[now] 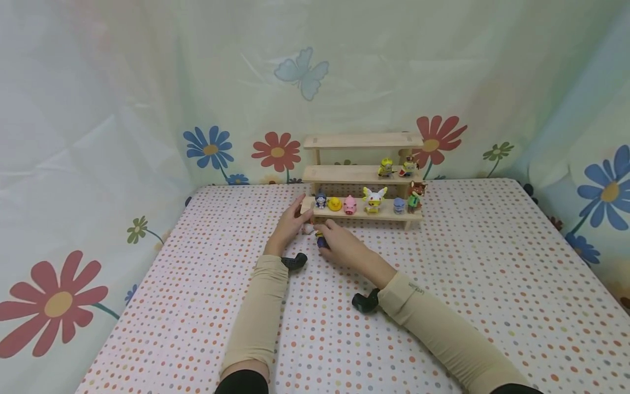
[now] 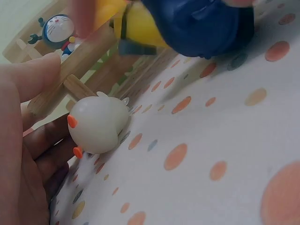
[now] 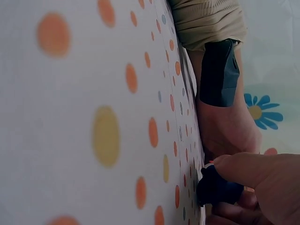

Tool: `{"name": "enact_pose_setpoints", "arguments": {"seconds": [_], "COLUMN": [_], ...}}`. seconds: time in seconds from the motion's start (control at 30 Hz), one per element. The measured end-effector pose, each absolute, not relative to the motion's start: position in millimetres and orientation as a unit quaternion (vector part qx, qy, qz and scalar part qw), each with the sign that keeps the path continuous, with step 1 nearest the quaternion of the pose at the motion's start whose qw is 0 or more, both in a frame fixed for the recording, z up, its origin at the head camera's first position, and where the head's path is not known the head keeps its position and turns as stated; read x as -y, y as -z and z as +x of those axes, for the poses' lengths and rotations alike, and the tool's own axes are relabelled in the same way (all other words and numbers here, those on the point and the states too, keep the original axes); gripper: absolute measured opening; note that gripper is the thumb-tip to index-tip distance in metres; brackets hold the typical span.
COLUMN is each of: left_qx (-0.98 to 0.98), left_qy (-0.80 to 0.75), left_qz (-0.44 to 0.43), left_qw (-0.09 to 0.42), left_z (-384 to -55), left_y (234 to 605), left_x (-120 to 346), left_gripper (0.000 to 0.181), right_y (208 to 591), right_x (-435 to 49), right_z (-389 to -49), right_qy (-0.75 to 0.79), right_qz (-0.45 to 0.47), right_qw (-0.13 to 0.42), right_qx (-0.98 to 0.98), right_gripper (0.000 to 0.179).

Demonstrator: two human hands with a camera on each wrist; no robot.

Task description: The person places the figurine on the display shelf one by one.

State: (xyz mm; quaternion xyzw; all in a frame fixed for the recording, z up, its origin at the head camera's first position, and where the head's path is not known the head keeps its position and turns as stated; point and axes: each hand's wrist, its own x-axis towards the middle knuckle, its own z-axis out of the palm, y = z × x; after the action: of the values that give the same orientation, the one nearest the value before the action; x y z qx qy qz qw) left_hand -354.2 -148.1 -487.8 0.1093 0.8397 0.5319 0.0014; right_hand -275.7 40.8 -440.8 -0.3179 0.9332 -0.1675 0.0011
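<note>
At the left end of a three-step wooden shelf (image 1: 344, 174), the left hand (image 1: 286, 229) holds the bottom step, thumb on one side and a finger behind. A small white toy figure (image 2: 98, 124) with orange feet lies tipped over on the table beside its lower fingers. The right hand (image 1: 344, 244) pinches a yellow and dark-blue toy figure (image 1: 321, 241) low over the table, just in front of the shelf. Part of that figure is hidden by the fingers. In the left wrist view, its blue body (image 2: 201, 28) appears large and close.
Along the bottom step stand several toys, among them a yellow duck (image 1: 334, 204), a pink pig (image 1: 350, 205) and a fox figure (image 1: 415, 197). Two yellow figures, one of them a minion (image 1: 386, 167), stand on the middle step. A dotted cloth (image 1: 443, 262) covers the table.
</note>
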Motion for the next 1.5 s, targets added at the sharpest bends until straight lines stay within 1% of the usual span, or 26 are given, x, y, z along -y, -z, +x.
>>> {"name": "enact_pose_setpoints", "arguments": {"seconds": [0.07,0.2,0.4,0.5,0.57,0.67,0.77,0.9,1.0,1.07,1.3,1.43,1.5], "left_qx": [-0.84,-0.839,-0.839,-0.837,-0.837,-0.837,-0.835,-0.837,-0.838,-0.838,-0.834,-0.838,-0.84], "left_qy": [-0.532,-0.536,-0.537,-0.539,-0.538,-0.539,-0.541,-0.538,-0.537,-0.537,-0.543,-0.537,-0.532], "left_qz": [0.107,0.099,0.091,0.095,0.097,0.098,0.099,0.1,0.098,0.097,0.101,0.103,0.102], "left_qw": [0.002,0.003,0.004,0.003,0.003,0.004,0.005,0.005,0.004,0.004,0.005,0.003,0.005], "left_z": [-353.6,-353.8,-354.3,-355.0,-355.1,-355.0,-354.9,-354.5,-353.8,-353.1,-352.2,-351.4,-351.0], "left_y": [487.2,486.7,485.5,485.6,485.8,486.0,485.8,485.4,485.0,484.9,485.6,485.3,485.5], "left_x": [148.2,148.2,147.6,147.1,146.9,146.9,146.7,146.8,146.9,147.0,147.6,147.9,147.9], "left_gripper": [0.077,0.078,0.076,0.076,0.076,0.075,0.075,0.076,0.076,0.076,0.078,0.077,0.076], "right_y": [440.9,438.1,432.0,428.8,427.3,426.0,424.5,422.1,421.2,421.1,412.5,398.8,390.8], "right_x": [-41.5,-43.0,-46.3,-49.3,-51.5,-54.2,-55.8,-57.2,-57.8,-58.1,-61.9,-67.4,-70.3], "right_z": [-275.5,-275.0,-276.5,-276.4,-276.2,-276.3,-276.4,-276.5,-276.9,-277.7,-282.2,-283.7,-284.6], "right_qy": [0.177,0.208,0.228,0.219,0.206,0.185,0.183,0.2,0.204,0.199,0.235,0.282,0.306], "right_qz": [-0.318,-0.31,-0.293,-0.293,-0.298,-0.313,-0.325,-0.329,-0.329,-0.331,-0.314,-0.314,-0.307], "right_qw": [0.01,0.03,0.087,0.109,0.116,0.117,0.116,0.119,0.111,0.097,0.035,-0.022,-0.052], "right_qx": [-0.931,-0.927,-0.924,-0.924,-0.925,-0.924,-0.921,-0.915,-0.915,-0.917,-0.919,-0.906,-0.9], "right_gripper": [0.056,0.054,0.05,0.053,0.056,0.056,0.046,0.026,0.012,0.008,0.022,0.015,0.015]}}
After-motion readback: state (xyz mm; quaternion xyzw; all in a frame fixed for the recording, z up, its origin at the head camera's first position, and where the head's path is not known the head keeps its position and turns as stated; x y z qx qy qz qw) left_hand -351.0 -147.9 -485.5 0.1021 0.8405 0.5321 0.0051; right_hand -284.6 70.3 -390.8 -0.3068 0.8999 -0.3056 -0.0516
